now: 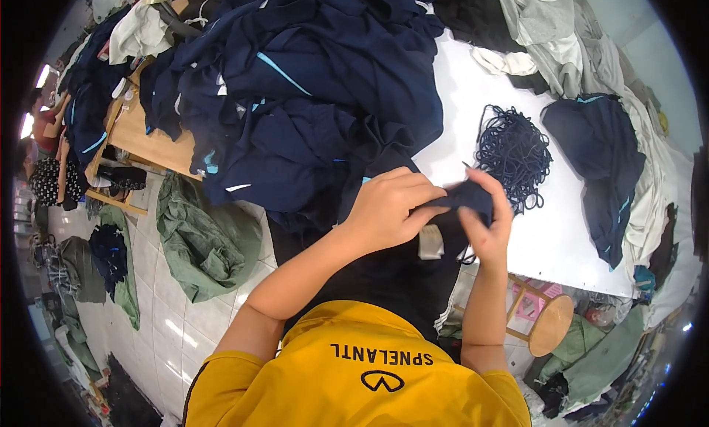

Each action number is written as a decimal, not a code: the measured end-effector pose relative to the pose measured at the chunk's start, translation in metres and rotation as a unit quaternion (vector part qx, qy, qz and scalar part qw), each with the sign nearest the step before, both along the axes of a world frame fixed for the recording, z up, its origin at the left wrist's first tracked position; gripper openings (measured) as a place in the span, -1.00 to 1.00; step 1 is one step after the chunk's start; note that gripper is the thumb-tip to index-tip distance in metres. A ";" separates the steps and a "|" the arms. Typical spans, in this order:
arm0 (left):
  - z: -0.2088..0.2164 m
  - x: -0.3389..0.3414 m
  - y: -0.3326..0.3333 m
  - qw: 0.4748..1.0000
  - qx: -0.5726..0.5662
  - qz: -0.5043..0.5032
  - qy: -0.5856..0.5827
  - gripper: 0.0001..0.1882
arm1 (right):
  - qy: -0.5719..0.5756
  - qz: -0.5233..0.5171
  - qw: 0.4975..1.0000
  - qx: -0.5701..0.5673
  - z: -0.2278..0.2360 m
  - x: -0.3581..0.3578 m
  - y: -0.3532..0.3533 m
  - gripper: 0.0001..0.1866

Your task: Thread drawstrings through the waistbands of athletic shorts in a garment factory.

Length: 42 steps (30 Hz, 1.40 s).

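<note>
Nearest us is our one yellow shirt (pixel 399 375), and beyond it reach our two bare hands. The left hand (pixel 395 205) pinches a piece of navy fabric (pixel 476 197) between thumb and fingers. The right hand (pixel 487 217) curves round its other end, thumb and forefinger apart; the thumb is blurred, and we cannot tell whether it grips. We count one such piece, just above our lap at the near edge of the white tabletop (pixel 569 231). Its long axis runs left to right, from the left fingertips toward the right palm; we cannot tell whether it joins the larger cloth. One small pale piece (pixel 430 244) shows just below the left fingers.

Farther out, one tangled heap of navy cord (pixel 513 157) lies on the tabletop beyond the right hand, with one navy garment (pixel 602 165) to its right. Ahead and leftward spreads one big navy pile (pixel 317 80), its garments too overlapped to count. At the far right edge hang grey clothes (pixel 546 21).
</note>
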<state>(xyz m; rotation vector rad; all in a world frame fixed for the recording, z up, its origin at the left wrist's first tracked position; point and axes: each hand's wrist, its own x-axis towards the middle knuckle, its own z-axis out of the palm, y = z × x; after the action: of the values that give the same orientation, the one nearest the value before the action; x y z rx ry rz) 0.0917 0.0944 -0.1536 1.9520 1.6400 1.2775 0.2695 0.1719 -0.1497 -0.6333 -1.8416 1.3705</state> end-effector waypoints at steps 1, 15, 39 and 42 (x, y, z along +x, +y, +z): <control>-0.003 0.002 -0.001 0.999 -0.032 0.003 -0.028 -0.82 | -0.010 -0.034 0.999 -0.011 -0.006 0.008 0.007 -0.63; -0.057 0.009 -0.044 0.810 -0.345 -0.204 -0.429 -0.81 | -0.030 -0.235 0.971 -0.035 -0.020 0.028 0.016 -0.89; -0.050 0.019 -0.036 0.757 -0.402 -0.210 -0.470 -0.82 | -0.107 -0.285 0.947 0.100 -0.007 0.043 -0.010 -0.90; -0.033 0.026 -0.036 0.737 -0.405 -0.212 -0.498 -0.81 | -0.147 -0.244 0.955 0.086 -0.001 0.037 -0.001 -0.87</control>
<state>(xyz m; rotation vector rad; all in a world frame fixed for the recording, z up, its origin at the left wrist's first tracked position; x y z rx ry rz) 0.1179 0.0581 -0.1862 0.7410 0.8348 0.8775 0.3070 0.1710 -0.1506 -1.1576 -1.8359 0.8120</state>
